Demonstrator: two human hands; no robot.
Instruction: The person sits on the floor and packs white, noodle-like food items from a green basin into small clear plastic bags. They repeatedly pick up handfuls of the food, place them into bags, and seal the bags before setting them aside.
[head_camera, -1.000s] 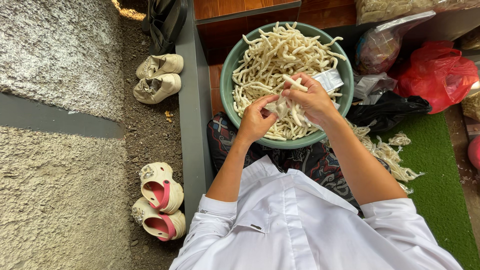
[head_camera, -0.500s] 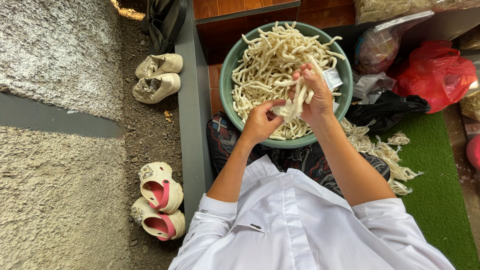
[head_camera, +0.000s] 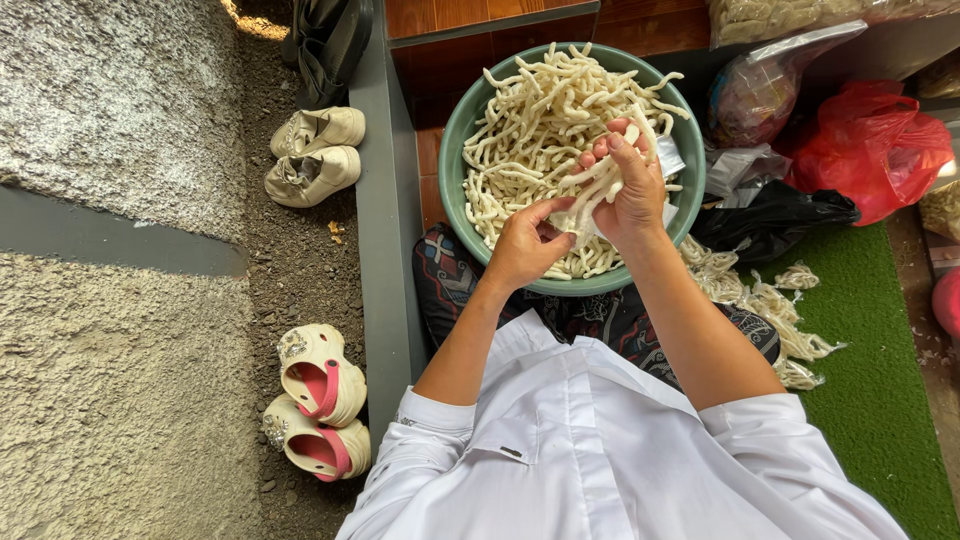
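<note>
Your strips (head_camera: 545, 130) are pale cream, thin and curled, heaped loose in the round green basin (head_camera: 455, 135) and filling it nearly to the rim. The basin sits on the floor against your lap. A small bunch (head_camera: 598, 185) of them stands lifted above the heap near the basin's right rim, hanging limp, with a clear bag (head_camera: 668, 157) just beside it.
</note>
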